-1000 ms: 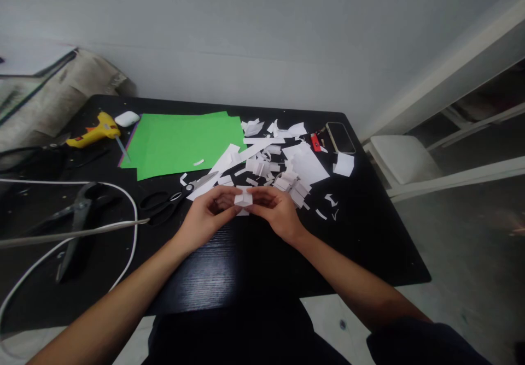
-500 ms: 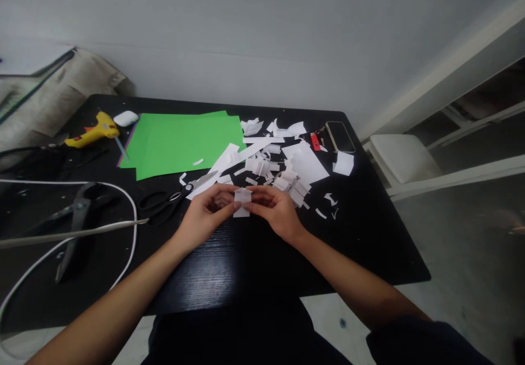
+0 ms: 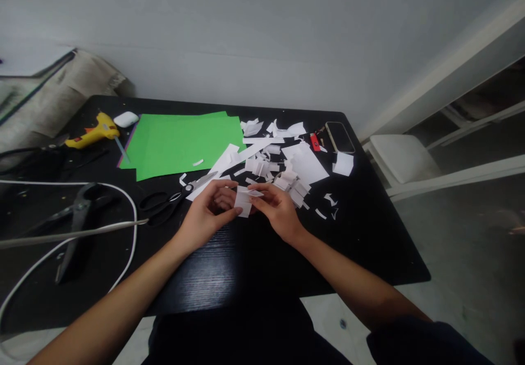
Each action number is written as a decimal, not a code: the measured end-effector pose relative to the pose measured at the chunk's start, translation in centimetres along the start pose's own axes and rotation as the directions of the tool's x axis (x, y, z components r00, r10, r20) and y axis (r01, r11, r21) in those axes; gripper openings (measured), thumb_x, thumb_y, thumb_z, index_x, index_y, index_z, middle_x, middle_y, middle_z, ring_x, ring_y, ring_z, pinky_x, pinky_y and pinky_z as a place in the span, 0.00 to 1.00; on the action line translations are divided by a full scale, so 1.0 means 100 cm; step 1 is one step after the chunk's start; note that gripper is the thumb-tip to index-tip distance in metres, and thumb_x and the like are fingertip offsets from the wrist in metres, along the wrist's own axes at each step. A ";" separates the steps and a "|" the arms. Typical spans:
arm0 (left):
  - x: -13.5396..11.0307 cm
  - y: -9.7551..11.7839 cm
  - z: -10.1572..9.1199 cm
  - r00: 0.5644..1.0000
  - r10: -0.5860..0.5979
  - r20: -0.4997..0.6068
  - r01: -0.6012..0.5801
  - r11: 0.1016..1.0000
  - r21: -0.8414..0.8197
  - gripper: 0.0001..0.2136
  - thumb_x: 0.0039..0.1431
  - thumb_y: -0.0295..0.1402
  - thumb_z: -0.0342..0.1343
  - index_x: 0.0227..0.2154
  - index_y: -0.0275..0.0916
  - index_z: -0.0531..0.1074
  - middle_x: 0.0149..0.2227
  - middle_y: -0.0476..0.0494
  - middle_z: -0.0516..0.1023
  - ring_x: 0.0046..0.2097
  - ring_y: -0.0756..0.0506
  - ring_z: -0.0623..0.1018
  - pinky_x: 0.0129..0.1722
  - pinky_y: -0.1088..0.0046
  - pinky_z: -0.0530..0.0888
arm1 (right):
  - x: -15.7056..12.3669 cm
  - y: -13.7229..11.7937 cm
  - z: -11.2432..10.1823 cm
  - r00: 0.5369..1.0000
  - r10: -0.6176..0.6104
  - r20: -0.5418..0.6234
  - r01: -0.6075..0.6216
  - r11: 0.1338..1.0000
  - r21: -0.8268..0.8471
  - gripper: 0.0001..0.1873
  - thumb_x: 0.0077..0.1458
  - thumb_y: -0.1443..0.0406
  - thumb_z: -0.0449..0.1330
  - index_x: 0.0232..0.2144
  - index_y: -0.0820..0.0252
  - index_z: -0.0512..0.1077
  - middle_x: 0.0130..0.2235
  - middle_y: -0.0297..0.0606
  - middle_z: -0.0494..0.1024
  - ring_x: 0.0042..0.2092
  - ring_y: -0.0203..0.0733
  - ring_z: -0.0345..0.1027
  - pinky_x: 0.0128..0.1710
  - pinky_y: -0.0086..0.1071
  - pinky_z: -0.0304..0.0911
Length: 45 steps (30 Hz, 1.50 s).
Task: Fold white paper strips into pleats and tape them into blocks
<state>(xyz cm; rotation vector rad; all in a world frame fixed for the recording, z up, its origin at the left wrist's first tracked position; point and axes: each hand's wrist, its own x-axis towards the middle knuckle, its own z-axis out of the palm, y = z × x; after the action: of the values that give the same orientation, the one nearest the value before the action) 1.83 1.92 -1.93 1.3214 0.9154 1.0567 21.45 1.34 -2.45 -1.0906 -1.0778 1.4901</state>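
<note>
A small folded piece of white paper (image 3: 243, 201) is held up between both hands, just above the black table. My left hand (image 3: 209, 206) pinches its left side with the thumb in front and the fingers behind. On the other side, my right hand (image 3: 276, 206) grips a raised flap at the paper's upper right. Behind the hands lies a heap of white paper scraps (image 3: 258, 165) and small folded paper pieces (image 3: 289, 182). Black-handled scissors (image 3: 170, 198) rest just left of my left hand, their blades partly over white paper.
Green sheets (image 3: 184, 141) lie at the back left, beside a yellow glue gun (image 3: 96, 131) and a white case (image 3: 126, 118). A phone (image 3: 340, 137) and a red object (image 3: 315, 141) are at the back right. Pliers-like tool (image 3: 77, 223) and a white cable (image 3: 135, 217) occupy the left.
The folded paper has turned and tilted between my hands, and its flap now points right. My right fingers have shifted onto that flap; the things on the table stay put.
</note>
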 end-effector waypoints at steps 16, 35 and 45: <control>-0.006 0.002 -0.002 0.997 0.082 0.013 -0.083 0.995 0.050 0.11 0.65 0.31 0.63 0.46 0.41 0.69 0.43 0.46 0.76 0.41 0.50 0.77 0.44 0.73 0.75 | 0.000 -0.002 0.000 0.999 0.033 -0.034 -0.031 0.997 0.069 0.25 0.45 0.62 0.76 0.45 0.52 0.73 0.35 0.32 0.84 0.35 0.42 0.80 0.41 0.38 0.78; -0.003 0.003 0.001 0.998 0.048 -0.042 -0.043 0.992 0.119 0.08 0.61 0.35 0.65 0.40 0.40 0.75 0.34 0.47 0.79 0.35 0.48 0.80 0.36 0.73 0.77 | -0.004 0.002 0.003 0.993 -0.113 -0.041 0.109 0.990 -0.086 0.13 0.49 0.58 0.74 0.35 0.54 0.79 0.37 0.35 0.83 0.40 0.43 0.78 0.43 0.38 0.75; -0.002 0.001 0.005 0.991 0.062 -0.122 -0.053 0.996 0.075 0.12 0.57 0.33 0.68 0.39 0.40 0.71 0.32 0.51 0.77 0.33 0.50 0.77 0.36 0.74 0.77 | -0.007 0.003 0.005 0.996 -0.078 -0.033 0.074 0.990 -0.124 0.19 0.48 0.58 0.75 0.40 0.52 0.73 0.34 0.32 0.82 0.37 0.42 0.79 0.41 0.36 0.76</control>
<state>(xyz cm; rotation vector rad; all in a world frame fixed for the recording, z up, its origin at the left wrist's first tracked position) 2.23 1.59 -1.82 1.3598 1.0214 1.1713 20.99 0.55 -2.53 -1.1450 -1.1840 1.3531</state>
